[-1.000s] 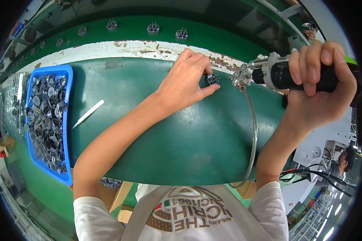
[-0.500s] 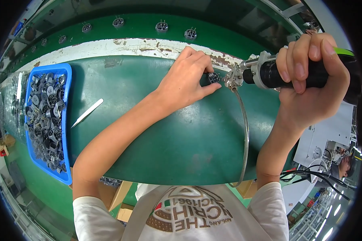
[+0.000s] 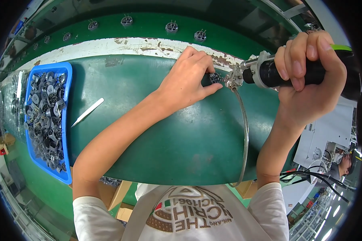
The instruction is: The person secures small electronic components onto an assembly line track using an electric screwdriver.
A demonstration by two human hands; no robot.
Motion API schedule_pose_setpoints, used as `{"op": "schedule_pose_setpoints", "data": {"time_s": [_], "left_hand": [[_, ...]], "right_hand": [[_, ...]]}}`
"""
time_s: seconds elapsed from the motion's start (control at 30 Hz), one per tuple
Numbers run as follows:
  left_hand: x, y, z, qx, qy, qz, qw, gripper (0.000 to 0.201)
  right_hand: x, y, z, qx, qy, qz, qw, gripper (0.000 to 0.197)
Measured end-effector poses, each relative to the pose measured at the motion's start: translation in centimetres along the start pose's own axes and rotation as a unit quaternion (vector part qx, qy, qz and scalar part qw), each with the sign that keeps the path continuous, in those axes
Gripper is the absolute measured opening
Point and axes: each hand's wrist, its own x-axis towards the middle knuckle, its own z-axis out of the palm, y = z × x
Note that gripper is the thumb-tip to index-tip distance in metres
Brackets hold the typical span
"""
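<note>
Between the thumb and fingers of my left hand [image 3: 191, 76] is a small round black electronic part [image 3: 215, 78], held just above or on the green work mat. Its face with components points toward the metal nozzle [image 3: 234, 78] of a dispensing valve, close beside it. My right hand [image 3: 309, 68] wraps round the thick black cylinder [image 3: 287, 74] behind that nozzle. From the valve a clear tube [image 3: 245, 132] curves down toward the mat's near edge. White tweezers [image 3: 87, 112] lie on the mat left of my left forearm.
A blue tray [image 3: 69, 120] at the left is heaped with similar round parts. Beyond a chipped white ledge [image 3: 149, 45], several such parts stand in a row on a green conveyor belt [image 3: 149, 25]. Machinery with black cables [image 3: 321, 173] and another person are at the right.
The row of parts on the belt has shifted to the right. My right hand has moved very slightly left; my left hand still holds its part by the nozzle.
</note>
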Motion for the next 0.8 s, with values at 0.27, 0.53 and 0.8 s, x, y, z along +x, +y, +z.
{"op": "schedule_pose_setpoints", "data": {"time_s": [0.27,0.53,0.8], "left_hand": [[0.0,0.1,-0.1,-0.004,-0.008,-0.003,1.000,0.033],[0.1,0.4,-1.0,0.010,-0.055,0.028,0.998,0.035],[2.8,0.6,-2.6,0.015,-0.071,-0.008,0.997,0.042]], "right_hand": [[0.4,0.3,0.1,0.023,0.038,0.035,0.998,0.027],[-2.1,-5.7,-1.9,0.052,0.037,-0.064,0.996,0.017],[-1.5,-6.0,-3.3,0.011,0.056,-0.077,0.995,0.018]]}}
